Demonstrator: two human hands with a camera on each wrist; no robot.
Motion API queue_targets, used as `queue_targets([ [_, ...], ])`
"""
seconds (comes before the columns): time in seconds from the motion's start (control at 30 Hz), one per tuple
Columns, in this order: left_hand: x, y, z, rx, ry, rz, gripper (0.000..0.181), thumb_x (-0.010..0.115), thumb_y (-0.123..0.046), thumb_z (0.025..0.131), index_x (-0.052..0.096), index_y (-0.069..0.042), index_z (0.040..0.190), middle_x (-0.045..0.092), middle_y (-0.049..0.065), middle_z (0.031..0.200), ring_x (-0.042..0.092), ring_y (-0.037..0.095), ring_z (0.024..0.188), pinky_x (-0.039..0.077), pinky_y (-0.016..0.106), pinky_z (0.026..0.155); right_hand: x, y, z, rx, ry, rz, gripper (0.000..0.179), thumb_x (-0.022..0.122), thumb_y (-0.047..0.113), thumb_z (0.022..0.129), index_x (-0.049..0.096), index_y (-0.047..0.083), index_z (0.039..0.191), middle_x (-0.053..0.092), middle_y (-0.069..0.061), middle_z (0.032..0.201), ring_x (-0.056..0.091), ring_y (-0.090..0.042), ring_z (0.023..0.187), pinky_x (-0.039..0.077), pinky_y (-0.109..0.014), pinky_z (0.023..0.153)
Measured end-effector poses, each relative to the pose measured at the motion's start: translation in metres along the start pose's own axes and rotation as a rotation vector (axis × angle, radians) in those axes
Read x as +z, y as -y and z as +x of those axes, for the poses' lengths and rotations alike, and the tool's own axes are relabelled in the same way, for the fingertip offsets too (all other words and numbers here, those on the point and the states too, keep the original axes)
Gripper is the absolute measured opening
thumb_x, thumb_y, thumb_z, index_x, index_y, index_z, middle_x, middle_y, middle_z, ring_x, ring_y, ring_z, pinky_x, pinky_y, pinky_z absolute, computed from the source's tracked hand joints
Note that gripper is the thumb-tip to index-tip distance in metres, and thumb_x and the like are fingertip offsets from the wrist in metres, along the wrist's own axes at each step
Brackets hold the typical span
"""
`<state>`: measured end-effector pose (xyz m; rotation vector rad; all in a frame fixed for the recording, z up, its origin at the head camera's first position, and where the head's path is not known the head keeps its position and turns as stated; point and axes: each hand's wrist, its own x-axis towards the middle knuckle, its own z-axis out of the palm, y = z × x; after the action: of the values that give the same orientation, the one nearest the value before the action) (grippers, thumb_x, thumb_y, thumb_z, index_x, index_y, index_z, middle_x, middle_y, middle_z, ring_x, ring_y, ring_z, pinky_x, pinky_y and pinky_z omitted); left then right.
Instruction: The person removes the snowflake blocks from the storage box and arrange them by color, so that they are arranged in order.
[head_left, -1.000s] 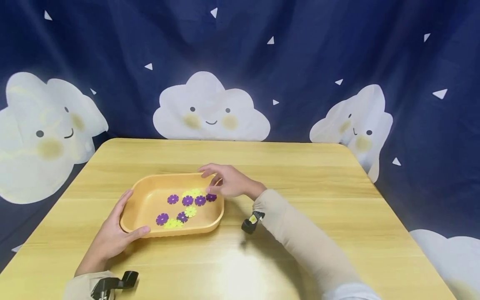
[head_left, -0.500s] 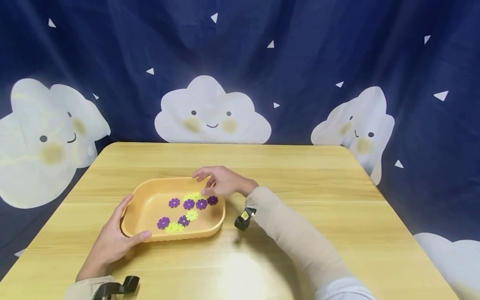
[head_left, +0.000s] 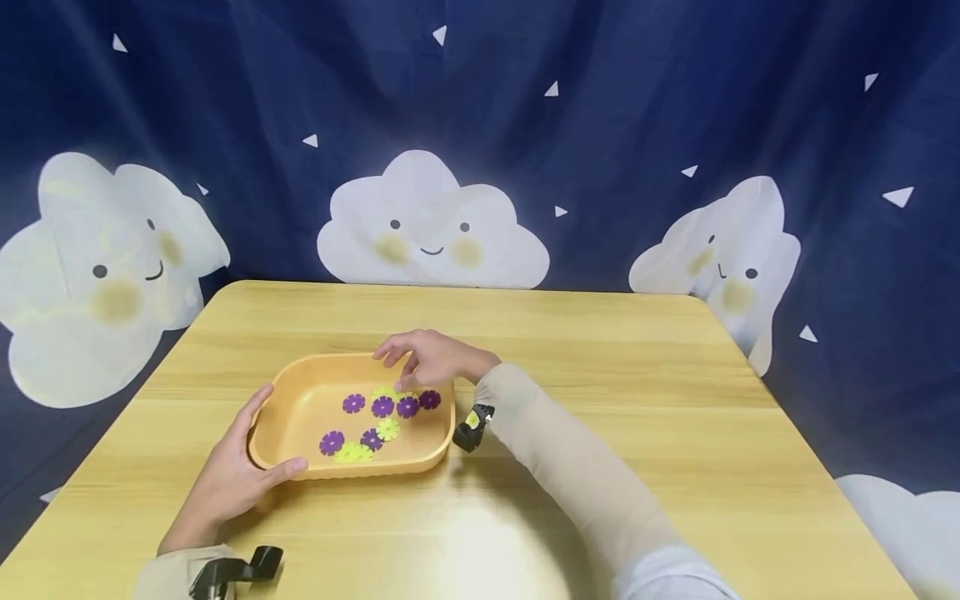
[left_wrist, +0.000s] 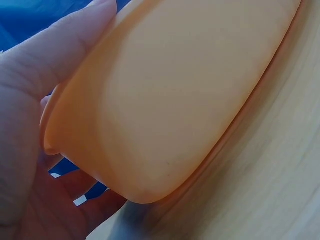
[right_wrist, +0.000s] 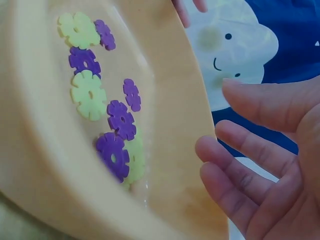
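A yellow-orange plastic tub (head_left: 300, 417) stands on the wooden table, holding several flat, notched flower-shaped discs. Some are purple, such as the purple disc (head_left: 354, 403), others pale yellow, such as the yellow disc (head_left: 387, 429). My left hand (head_left: 232, 475) grips the tub's left end, thumb at the front rim and fingers along the outside. Over the back right rim hovers my right hand (head_left: 435, 358), its fingers loosely bent. The right wrist view shows this hand's thumb (right_wrist: 270, 102) apart from its fingers, with nothing between them.
The light wooden table (head_left: 637, 450) reaches back to a dark blue curtain (head_left: 600, 125) printed with smiling white clouds. Black wrist cameras sit at both cuffs; the right wrist camera (head_left: 472, 429) hangs close to the tub's right end.
My right hand has drifted left over the tub's back rim, its fingers staying loosely bent. My left hand keeps its grip on the tub. The head view has shifted slightly.
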<state>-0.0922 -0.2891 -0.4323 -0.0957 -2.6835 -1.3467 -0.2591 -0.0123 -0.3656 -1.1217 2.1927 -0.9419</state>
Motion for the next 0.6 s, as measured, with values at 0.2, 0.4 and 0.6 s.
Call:
queue_targets([
  [0.2,-0.001,-0.002,0.001,-0.007,0.010,-0.004,0.112,0.084,-0.022,0.076,0.007,-0.028,0.157,0.016,0.025,0.157,0.028,0.050,0.133,0.020,0.001,0.086,-0.002,0.004,0.008,0.060,0.072,-0.018,0.056,0.074,0.002,0.084,0.054,0.009,0.136,0.057,-0.012,0.131,0.062,-0.014,0.093,0.049,-0.023,0.081],
  [0.4,-0.002,-0.001,0.003,0.025,0.014,-0.010,0.111,0.084,-0.019,0.076,0.007,-0.024,0.158,0.014,0.024,0.157,0.026,0.050,0.134,0.021,0.001,0.088,-0.001,0.007,0.018,0.079,0.143,-0.077,0.055,0.074,0.004,0.083,0.056,0.010,0.135,0.058,-0.009,0.130,0.059,-0.016,0.107,0.047,-0.023,0.086],
  [0.6,0.001,0.001,0.002,0.063,0.018,-0.051,0.112,0.083,-0.012,0.074,0.009,-0.021,0.157,0.014,0.025,0.157,0.025,0.050,0.134,0.020,0.001,0.091,0.007,0.007,0.024,0.122,0.197,-0.051,0.053,0.073,-0.001,0.083,0.057,0.011,0.132,0.059,-0.008,0.127,0.053,-0.021,0.119,0.042,-0.029,0.097],
])
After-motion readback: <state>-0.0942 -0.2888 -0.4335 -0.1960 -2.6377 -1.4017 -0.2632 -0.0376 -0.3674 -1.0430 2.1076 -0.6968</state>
